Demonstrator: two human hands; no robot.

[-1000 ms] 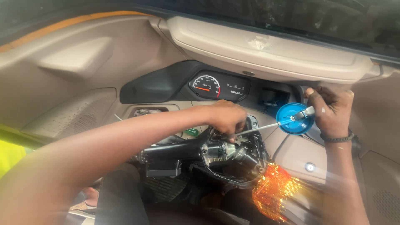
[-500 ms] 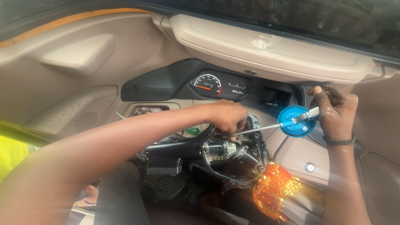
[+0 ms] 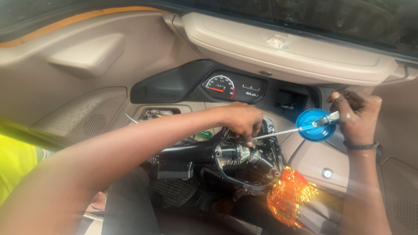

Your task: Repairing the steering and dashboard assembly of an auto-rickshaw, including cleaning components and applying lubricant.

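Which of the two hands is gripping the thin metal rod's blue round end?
The right hand, raised beside the blue round disc on the thin metal rod; the left hand rests on the black steering column.

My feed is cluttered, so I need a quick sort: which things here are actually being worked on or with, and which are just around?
In hand:
- left hand on the black handlebar assembly
- right hand holding the blue-disc tool, whose thin metal rod reaches to the assembly

Just around:
- speedometer cluster
- orange crinkled wrap
- beige dash panel
- speaker grille
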